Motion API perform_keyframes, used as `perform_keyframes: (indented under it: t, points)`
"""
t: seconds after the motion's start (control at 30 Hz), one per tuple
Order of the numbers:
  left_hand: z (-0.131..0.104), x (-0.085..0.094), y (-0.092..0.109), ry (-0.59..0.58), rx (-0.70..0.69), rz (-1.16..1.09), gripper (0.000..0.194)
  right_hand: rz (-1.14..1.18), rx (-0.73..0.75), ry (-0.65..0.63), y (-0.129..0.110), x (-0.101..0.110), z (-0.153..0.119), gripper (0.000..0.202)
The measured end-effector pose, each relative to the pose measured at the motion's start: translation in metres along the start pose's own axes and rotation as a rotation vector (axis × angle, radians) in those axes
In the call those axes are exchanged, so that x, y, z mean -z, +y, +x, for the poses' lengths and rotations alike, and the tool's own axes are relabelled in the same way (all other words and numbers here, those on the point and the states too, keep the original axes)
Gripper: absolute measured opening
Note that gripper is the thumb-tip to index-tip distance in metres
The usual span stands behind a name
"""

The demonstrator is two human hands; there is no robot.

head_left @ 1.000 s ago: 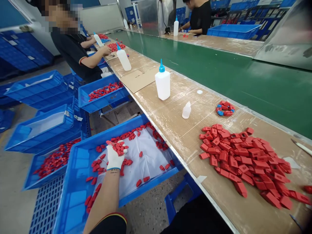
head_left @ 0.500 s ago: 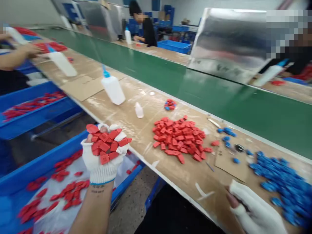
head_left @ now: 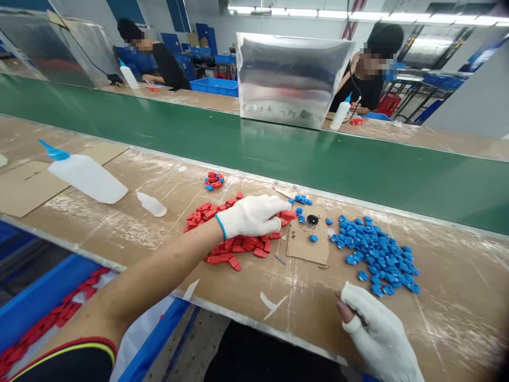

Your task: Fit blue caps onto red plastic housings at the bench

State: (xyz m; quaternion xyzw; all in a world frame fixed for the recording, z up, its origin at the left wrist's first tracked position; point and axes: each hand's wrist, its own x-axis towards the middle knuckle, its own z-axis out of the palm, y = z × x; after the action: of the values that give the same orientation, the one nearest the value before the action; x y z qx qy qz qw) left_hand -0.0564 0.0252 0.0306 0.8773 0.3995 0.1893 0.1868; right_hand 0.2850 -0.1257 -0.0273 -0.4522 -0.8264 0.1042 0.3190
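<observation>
My left hand (head_left: 256,215), in a white glove with bare fingertips, is palm down over the pile of red plastic pieces (head_left: 234,244). Its fingers curl round at least one red piece (head_left: 286,215); the palm's underside is hidden. Close to the front of the table rests my right hand (head_left: 377,323), gloved the same way, thumb and fingers drawn together; whatever lies inside is out of sight. Between the hands, a cardboard piece (head_left: 306,246) carries a small round dish of dark liquid (head_left: 312,220). To its right spreads a pile of small blue pieces (head_left: 377,254).
A white squeeze bottle (head_left: 89,178) and a small white nozzle-shaped bottle (head_left: 151,204) lie left. A red-and-blue cluster (head_left: 214,181) sits behind the red pile. Beyond runs a green belt (head_left: 178,130) with a metal panel (head_left: 290,79). Two people sit opposite. A blue bin (head_left: 47,297) is below left.
My left hand has swung from above the blue bin, palm up with a heap of red pieces, to palm down over the red pile. The view has turned right.
</observation>
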Motion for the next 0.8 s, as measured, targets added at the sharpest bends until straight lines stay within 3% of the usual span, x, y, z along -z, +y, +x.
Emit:
perform_keyframes:
  t: [0.1,0.2,0.4,0.5,0.6,0.67,0.73,0.8]
  points:
    - [0.012,-0.016,0.001,-0.207,-0.048,0.449,0.033,-0.024,-0.004,0.027,0.003,0.009,0.001,0.028]
    - [0.016,-0.023,-0.006,-0.248,-0.063,0.592,0.029,-0.033,-0.001,0.042,0.007,0.016,0.002,0.030]
    - [0.009,-0.012,-0.014,-0.245,-0.156,0.547,0.026,-0.042,0.003,0.007,0.021,0.023,0.008,0.031]
    - [0.006,-0.001,-0.004,-0.244,-0.121,0.467,0.021,-0.039,0.014,0.007,0.027,0.025,0.014,0.029]
    - [0.010,0.005,0.014,-0.142,-0.067,0.381,0.019,-0.035,0.017,0.005,0.031,0.028,0.020,0.026]
    - [0.017,0.000,0.025,-0.082,-0.049,0.387,0.018,-0.027,0.013,0.008,0.030,0.028,0.023,0.026]
    - [0.027,-0.012,0.030,-0.096,-0.016,0.452,0.015,-0.005,0.025,-0.013,0.022,0.025,0.024,0.025]
    - [0.037,-0.027,0.028,-0.146,0.045,0.524,0.016,0.014,0.051,-0.130,0.006,0.015,0.024,0.023]
